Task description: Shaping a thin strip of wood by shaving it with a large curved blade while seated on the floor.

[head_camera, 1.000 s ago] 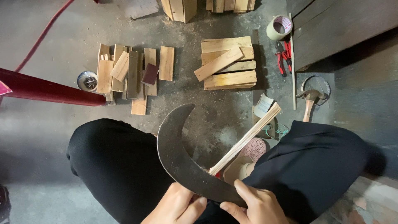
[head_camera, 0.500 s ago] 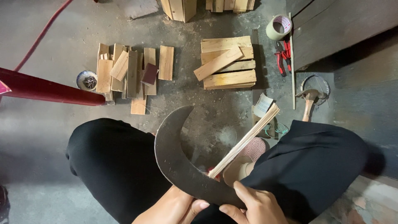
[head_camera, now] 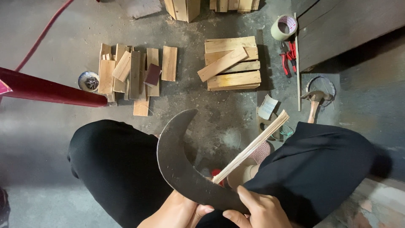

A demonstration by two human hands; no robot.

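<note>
While the left hand [head_camera: 179, 210] grips the curved blade [head_camera: 181, 162], the right hand [head_camera: 257, 210] clamps it beside the thin sticks [head_camera: 253, 145].

The curved blade [head_camera: 185, 169] sits slightly lower and closer to the knees than a second ago, its tip no longer reaching as far up the floor. The left hand [head_camera: 179, 211] slides further under it, thumb curling in, while the right hand [head_camera: 257, 211] barely shifts.
</note>
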